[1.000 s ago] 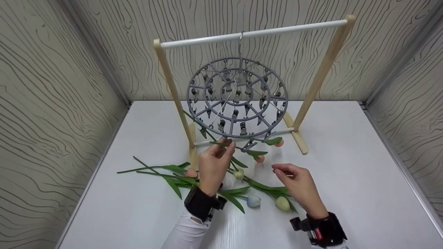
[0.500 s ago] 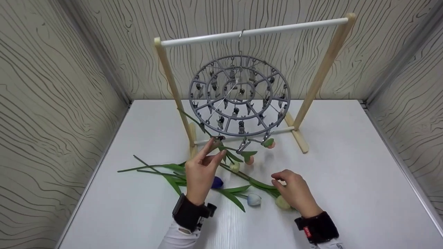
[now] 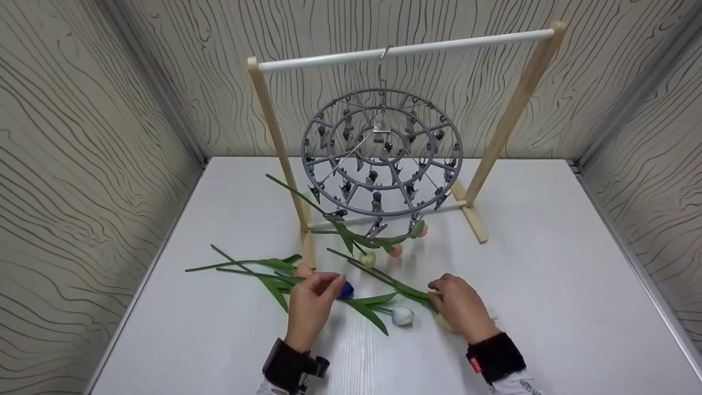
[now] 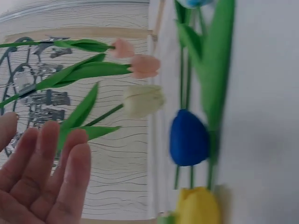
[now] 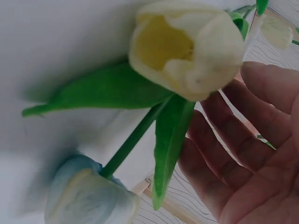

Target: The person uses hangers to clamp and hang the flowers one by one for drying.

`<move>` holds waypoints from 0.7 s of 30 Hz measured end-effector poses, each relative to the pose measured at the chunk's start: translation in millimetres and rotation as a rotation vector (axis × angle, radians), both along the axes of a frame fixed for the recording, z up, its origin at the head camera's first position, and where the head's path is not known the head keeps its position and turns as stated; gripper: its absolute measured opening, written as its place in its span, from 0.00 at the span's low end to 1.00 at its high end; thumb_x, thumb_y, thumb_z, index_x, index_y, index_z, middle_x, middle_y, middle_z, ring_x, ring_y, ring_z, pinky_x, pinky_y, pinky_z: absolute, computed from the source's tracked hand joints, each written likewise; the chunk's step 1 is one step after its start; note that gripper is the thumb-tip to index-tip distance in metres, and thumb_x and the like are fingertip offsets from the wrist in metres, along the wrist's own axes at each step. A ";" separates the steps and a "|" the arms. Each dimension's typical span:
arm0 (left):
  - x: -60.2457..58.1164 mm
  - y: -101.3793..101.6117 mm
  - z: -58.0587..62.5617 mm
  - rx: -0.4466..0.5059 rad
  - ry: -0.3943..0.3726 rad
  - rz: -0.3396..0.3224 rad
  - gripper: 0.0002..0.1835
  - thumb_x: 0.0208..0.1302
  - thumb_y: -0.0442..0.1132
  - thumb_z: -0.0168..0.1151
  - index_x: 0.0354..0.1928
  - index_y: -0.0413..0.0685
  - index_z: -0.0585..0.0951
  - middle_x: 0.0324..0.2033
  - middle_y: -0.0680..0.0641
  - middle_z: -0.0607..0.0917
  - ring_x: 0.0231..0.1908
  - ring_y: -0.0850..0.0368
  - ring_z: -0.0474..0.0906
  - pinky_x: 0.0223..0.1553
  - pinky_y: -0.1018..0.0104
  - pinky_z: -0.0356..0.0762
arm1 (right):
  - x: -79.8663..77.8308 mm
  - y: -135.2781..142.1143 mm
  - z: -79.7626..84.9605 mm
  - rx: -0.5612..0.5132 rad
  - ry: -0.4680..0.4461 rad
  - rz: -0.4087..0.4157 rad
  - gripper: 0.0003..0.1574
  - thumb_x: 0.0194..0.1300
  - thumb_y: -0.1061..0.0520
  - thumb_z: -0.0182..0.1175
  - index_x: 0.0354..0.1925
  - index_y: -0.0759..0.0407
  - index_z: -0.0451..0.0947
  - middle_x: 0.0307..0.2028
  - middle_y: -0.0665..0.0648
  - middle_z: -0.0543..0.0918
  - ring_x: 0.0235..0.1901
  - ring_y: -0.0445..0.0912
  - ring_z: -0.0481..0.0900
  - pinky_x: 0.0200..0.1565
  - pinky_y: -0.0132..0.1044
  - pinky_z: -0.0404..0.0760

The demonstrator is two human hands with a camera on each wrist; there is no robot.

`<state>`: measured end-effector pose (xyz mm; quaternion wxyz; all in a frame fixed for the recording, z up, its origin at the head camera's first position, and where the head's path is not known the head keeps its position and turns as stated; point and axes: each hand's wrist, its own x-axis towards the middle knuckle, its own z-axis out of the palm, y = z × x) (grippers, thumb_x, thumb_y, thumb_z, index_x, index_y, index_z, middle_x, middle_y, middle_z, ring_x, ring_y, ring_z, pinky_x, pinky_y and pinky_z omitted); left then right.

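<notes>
Right grip is loose, fingers gently bent, right by a cream tulip on the desk; can't tell if they touch. That bloom's yellow inside, with green leaves. Blue-and-white tulip lies between the two grips. Left grip is relaxed too, fingers slightly spread, and a deep blue tulip is just past its fingertips in the head view. Further back, a whitish tulip and two pink tulips hang clipped to a round grey hanger.
</notes>
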<state>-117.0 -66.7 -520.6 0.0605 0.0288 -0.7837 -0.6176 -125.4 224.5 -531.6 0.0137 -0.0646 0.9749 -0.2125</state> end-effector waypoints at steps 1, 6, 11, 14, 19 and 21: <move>1.2 0.6 -3.4 -0.013 -0.022 -0.014 0.10 0.66 0.44 0.72 0.40 0.44 0.90 0.34 0.47 0.92 0.33 0.63 0.85 0.35 0.74 0.82 | -0.1 -0.5 -1.6 0.007 0.003 0.000 0.07 0.64 0.62 0.71 0.41 0.64 0.88 0.34 0.56 0.84 0.38 0.51 0.83 0.43 0.48 0.84; 8.1 5.3 -14.2 -0.038 -0.076 -0.076 0.12 0.67 0.45 0.71 0.42 0.42 0.89 0.35 0.46 0.91 0.33 0.62 0.86 0.35 0.73 0.83 | 0.2 -2.6 -10.9 0.025 0.022 0.017 0.06 0.63 0.62 0.71 0.39 0.63 0.88 0.32 0.55 0.84 0.35 0.50 0.82 0.41 0.47 0.84; 14.0 9.7 -20.6 -0.059 -0.148 -0.103 0.12 0.66 0.47 0.72 0.41 0.45 0.90 0.35 0.48 0.90 0.30 0.63 0.84 0.32 0.73 0.81 | 2.3 -1.8 -17.5 0.050 0.051 0.033 0.05 0.59 0.63 0.74 0.36 0.61 0.88 0.29 0.53 0.82 0.31 0.48 0.81 0.37 0.46 0.82; 15.3 10.9 -22.0 -0.059 -0.169 -0.110 0.12 0.66 0.47 0.71 0.42 0.45 0.90 0.34 0.49 0.90 0.30 0.63 0.82 0.31 0.73 0.80 | 3.1 -1.0 -17.3 0.047 0.075 0.035 0.05 0.57 0.65 0.75 0.34 0.60 0.88 0.28 0.52 0.81 0.30 0.47 0.80 0.35 0.45 0.81; 16.1 11.3 -20.8 -0.042 -0.164 -0.123 0.14 0.68 0.47 0.70 0.43 0.43 0.89 0.35 0.47 0.91 0.31 0.62 0.84 0.32 0.72 0.82 | 3.6 1.0 -14.8 0.042 0.058 0.020 0.06 0.56 0.66 0.75 0.33 0.59 0.89 0.27 0.51 0.80 0.31 0.47 0.78 0.35 0.42 0.79; 16.4 11.5 -20.2 -0.027 -0.175 -0.128 0.15 0.69 0.48 0.69 0.44 0.43 0.89 0.36 0.45 0.91 0.31 0.61 0.84 0.33 0.72 0.82 | 3.9 2.3 -12.8 0.054 0.037 0.011 0.05 0.56 0.66 0.74 0.33 0.59 0.89 0.28 0.51 0.80 0.32 0.47 0.77 0.36 0.43 0.79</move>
